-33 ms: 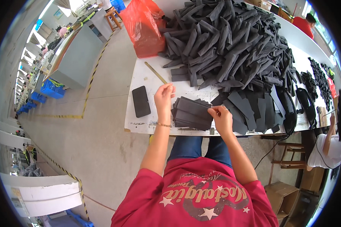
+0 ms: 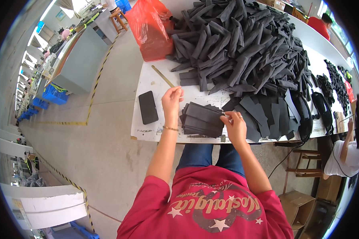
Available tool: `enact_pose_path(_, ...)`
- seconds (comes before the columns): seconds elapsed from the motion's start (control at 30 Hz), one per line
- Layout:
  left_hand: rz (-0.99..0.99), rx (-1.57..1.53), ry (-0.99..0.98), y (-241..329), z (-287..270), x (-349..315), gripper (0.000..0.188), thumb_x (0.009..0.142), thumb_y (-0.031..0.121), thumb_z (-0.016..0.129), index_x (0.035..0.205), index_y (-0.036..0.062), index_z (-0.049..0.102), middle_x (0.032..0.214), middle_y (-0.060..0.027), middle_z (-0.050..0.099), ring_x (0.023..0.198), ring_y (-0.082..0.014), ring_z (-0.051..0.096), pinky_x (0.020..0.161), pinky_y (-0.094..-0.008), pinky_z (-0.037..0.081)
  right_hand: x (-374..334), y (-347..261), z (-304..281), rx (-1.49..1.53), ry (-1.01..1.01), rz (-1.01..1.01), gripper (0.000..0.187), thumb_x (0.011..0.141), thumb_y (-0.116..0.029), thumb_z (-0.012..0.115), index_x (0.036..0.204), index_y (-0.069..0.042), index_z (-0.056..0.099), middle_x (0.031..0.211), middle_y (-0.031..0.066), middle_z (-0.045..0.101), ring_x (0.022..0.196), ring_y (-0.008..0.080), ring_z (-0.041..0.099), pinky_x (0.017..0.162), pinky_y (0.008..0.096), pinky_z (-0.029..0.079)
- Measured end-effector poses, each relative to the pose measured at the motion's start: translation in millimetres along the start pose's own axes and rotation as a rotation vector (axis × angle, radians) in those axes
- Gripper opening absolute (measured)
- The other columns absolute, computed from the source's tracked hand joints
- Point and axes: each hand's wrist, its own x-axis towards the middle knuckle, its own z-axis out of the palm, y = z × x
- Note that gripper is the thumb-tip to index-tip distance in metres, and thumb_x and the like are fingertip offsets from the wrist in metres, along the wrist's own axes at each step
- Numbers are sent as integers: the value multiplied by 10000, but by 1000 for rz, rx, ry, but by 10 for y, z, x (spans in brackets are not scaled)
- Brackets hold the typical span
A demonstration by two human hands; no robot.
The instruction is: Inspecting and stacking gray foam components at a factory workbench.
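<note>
A stack of dark grey fabric pieces (image 2: pixel 203 118) lies on the white table in front of me, its edges unevenly fanned. At the stack's right edge, my right hand (image 2: pixel 236 126) is closed in a pinch at a fabric piece. My left hand (image 2: pixel 172 104) is raised left of the stack, fingers curled and pinched together. Whatever they hold, if anything, is too small to make out. Just beyond those fingertips is the near end of a narrow yellowish strip (image 2: pixel 162 75) like a ruler. A black phone (image 2: pixel 148 107) lies to the left of that hand.
A large heap of folded dark fabric pieces (image 2: pixel 243 44) covers the far part of the table (image 2: pixel 147 134). Loose flat pieces (image 2: pixel 267 113) spread right of the stack. A red plastic bag (image 2: pixel 153 34) stands far left. Another person (image 2: pixel 341 159) sits at the right.
My right hand has shifted slightly to the right along the stack's edge. The left hand has moved only a little, and the stack looks much the same.
</note>
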Motion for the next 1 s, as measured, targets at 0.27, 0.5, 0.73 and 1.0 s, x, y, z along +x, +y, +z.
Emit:
enact_pose_path(0.27,646,903,-375,-355,288,934,188,752,69,730,930,51,672,896,-88,670,884,-258,626,795,-368,499,-441,807,-432,-581,-176,-322,390,780,-180,703,1113,-3,604,1041,119,555,989,299,516,811,403,437)
enact_pose_path(0.5,406,1063,-434,-327,388,1060,108,769,112,710,858,55,691,871,-95,680,830,-242,644,775,-342,492,-354,841,-466,-666,-362,-499,245,753,-61,577,981,26,604,955,132,578,942,290,537,816,381,448)
enact_pose_path(0.73,-254,213,-535,127,252,781,228,909,135,614,1051,-40,579,937,-171,691,770,-254,690,667,-313,529,217,410,-583,29,220,-229,153,869,46,570,1006,-18,592,878,143,607,771,290,610,711,310,487)
enact_pose_path(1.0,-442,-550,-465,441,601,-50,193,947,96,538,1074,-45,574,992,-217,662,901,-319,681,793,-430,583,131,-282,-564,217,-102,-185,334,797,-116,753,979,-14,492,922,129,543,840,259,533,773,341,444)
